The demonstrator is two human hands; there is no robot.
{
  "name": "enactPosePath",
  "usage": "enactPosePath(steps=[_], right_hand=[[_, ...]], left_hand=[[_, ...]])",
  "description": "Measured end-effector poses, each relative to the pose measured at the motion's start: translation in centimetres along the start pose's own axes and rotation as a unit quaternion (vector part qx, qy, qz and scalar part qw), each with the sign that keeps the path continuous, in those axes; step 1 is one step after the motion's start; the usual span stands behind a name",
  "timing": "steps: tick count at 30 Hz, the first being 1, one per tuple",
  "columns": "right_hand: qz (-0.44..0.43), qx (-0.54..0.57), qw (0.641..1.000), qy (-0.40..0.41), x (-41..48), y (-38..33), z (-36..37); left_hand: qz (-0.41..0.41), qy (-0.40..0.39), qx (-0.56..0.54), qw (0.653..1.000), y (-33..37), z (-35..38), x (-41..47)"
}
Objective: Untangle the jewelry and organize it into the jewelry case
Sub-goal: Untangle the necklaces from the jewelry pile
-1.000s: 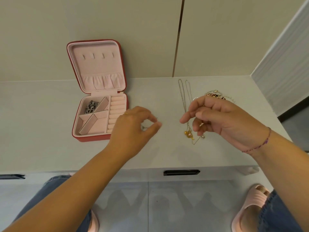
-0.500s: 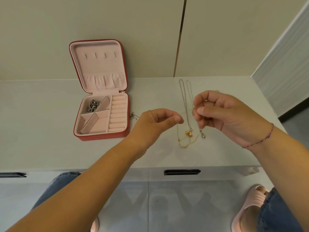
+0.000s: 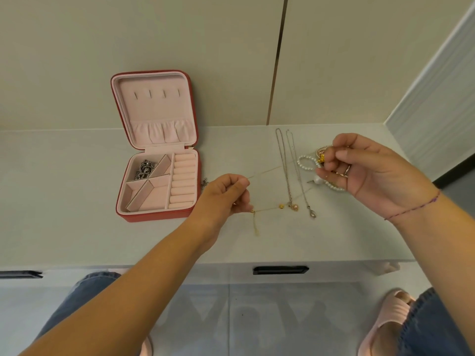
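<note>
Case [image 3: 156, 150], lid open, is set left on the table [image 3: 64, 188], silver jewelry [image 3: 145, 169] kept in its far-left compartment; right of it, a gold chain [image 3: 281, 206] is pinched between left hand [image 3: 226, 194] and right hand [image 3: 359, 170].

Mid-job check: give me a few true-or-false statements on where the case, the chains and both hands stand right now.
1. The red jewelry case with pink lining stands open. True.
2. The thin gold chain stretches between the left hand and the right hand. True.
3. The white pearl bracelet lies in the case. False: it lies on the white table, by the right hand.
4. The pink ring rolls hold rings. False: they are bare.
5. The dark silver jewelry sits in the case's rear left compartment. True.
</note>
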State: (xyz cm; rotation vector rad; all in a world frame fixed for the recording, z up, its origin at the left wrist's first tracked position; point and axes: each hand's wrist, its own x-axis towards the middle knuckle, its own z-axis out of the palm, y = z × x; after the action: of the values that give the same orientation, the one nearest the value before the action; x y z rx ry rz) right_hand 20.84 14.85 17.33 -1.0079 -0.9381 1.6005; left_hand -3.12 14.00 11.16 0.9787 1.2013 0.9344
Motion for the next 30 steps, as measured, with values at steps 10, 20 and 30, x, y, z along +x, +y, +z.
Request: enactPosePath(steps=[10,20,30], right_hand=[[0.072,-0.118,0.989,0.044,0.0,1.5,0.0],[0.077,-0.265,0.961,-0.015,-0.4,5.4,2.0],[-0.044,-0.537,0.843,-0.006,-0.5,9.2,5.4]], left_hand=[[0.074,0.009,0.156,0.985,0.6,-0.3,-0.4],[0.085,-0.019,0.052,0.995,2.1,0.1,-0.8],[0.078,-0.007,-0.001,0.997,2.1,-0.9,-0.4]])
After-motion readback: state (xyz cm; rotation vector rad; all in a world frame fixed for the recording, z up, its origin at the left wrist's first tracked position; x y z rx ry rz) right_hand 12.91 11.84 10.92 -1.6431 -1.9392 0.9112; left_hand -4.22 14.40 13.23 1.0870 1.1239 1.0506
